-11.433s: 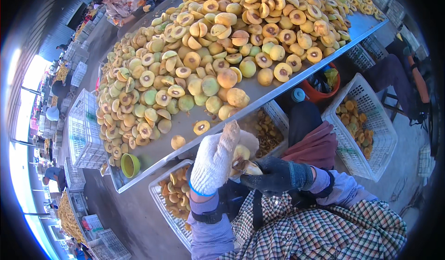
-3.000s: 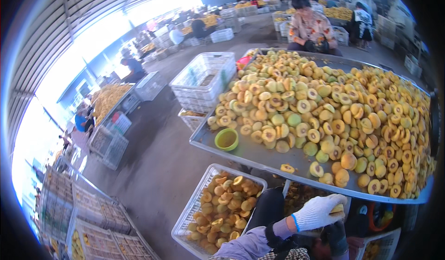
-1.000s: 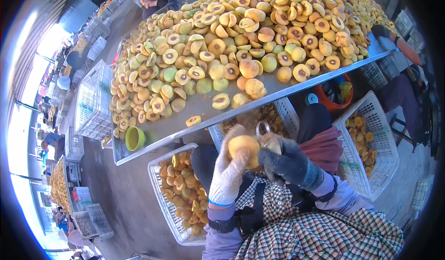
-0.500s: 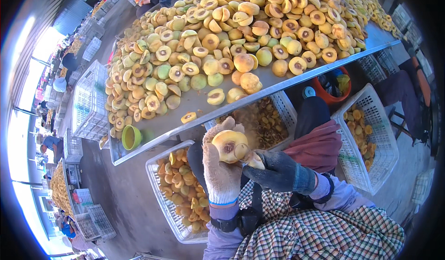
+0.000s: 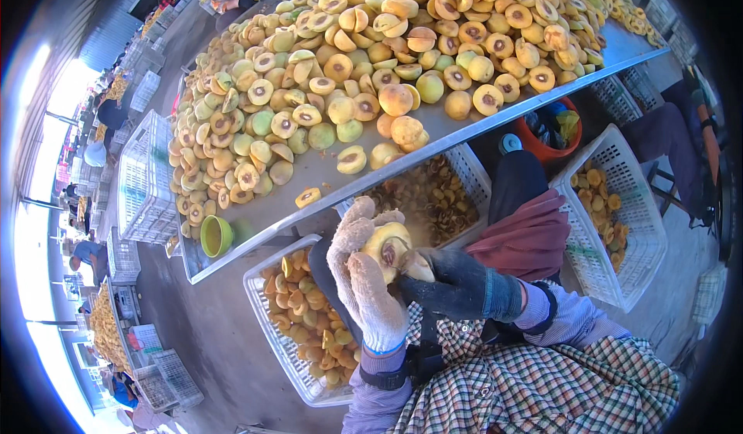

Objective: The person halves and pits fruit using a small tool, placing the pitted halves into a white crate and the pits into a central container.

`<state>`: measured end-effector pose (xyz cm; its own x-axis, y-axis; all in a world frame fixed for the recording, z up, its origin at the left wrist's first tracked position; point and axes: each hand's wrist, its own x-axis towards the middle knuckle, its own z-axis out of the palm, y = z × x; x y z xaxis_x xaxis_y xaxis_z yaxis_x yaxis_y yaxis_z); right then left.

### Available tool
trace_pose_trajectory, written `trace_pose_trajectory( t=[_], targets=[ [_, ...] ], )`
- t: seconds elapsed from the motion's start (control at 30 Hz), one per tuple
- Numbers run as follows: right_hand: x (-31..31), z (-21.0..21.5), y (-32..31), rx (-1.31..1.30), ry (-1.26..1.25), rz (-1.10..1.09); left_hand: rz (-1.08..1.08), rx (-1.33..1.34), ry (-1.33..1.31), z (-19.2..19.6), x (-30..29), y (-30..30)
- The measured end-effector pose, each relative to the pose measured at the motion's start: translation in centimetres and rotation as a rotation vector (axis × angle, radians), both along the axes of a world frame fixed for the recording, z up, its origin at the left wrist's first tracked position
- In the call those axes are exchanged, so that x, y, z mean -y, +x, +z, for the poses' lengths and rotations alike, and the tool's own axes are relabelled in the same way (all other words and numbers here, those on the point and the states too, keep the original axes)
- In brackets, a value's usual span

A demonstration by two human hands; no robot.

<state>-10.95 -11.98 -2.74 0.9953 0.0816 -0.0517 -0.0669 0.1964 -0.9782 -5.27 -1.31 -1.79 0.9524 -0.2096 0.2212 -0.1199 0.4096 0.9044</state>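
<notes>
A yellow peach half (image 5: pixel 379 247) rests in my left hand (image 5: pixel 364 283), which wears a fuzzy off-white glove. Its cut face, with a brown pit hollow, is turned to the right. My right hand (image 5: pixel 464 283), in a dark glove, is closed on a small pitting tool (image 5: pixel 418 267) with a pale handle. The tool's working end meets the cut face at the hollow; its tip is hard to make out. Beyond my hands, a heap of peach halves (image 5: pixel 340 66) covers much of a metal-edged table (image 5: pixel 309 152).
Below the table edge are a crate of brown scraps (image 5: pixel 433 202) and, at left, a white crate of peach halves (image 5: pixel 309 326). Another crate (image 5: pixel 611 225) and an orange bucket (image 5: pixel 542 148) stand at right. A green cup (image 5: pixel 217 235) sits on the table's left corner.
My left hand has tilted and turned the peach half, so its cut face shows more edge-on. The tool's round loop, visible before, is now mostly hidden at the hollow. The view has shifted slightly.
</notes>
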Motion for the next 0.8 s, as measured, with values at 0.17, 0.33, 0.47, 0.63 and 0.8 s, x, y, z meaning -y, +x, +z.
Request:
trace_pose_trajectory(
  t=[0.17, 0.33, 0.47, 0.63, 0.8],
  targets=[
    [1.0, 1.7, 0.6, -0.323, 0.232, 0.219, 0.029, 0.275, 0.215, 0.1, -0.3, 1.2],
    [1.7, 0.9, 0.0, -0.294, 0.476, 0.237, 0.109, 0.681, 0.352, -0.6, 0.4, 1.6],
    [2.1, 1.2, 0.0, -0.301, 0.421, 0.276, 0.031, 0.368, 0.282, 0.7, 0.6, 0.9],
    [1.6, 2.7, 0.5, -0.301, 0.209, 0.186, -0.069, -0.168, -0.1, 1.8, 1.0, 1.1],
    [0.4, 1.7, 0.0, -0.183, 0.17, 0.021, -0.062, -0.17, -0.133, 1.3, 1.1, 1.2]
  ],
)
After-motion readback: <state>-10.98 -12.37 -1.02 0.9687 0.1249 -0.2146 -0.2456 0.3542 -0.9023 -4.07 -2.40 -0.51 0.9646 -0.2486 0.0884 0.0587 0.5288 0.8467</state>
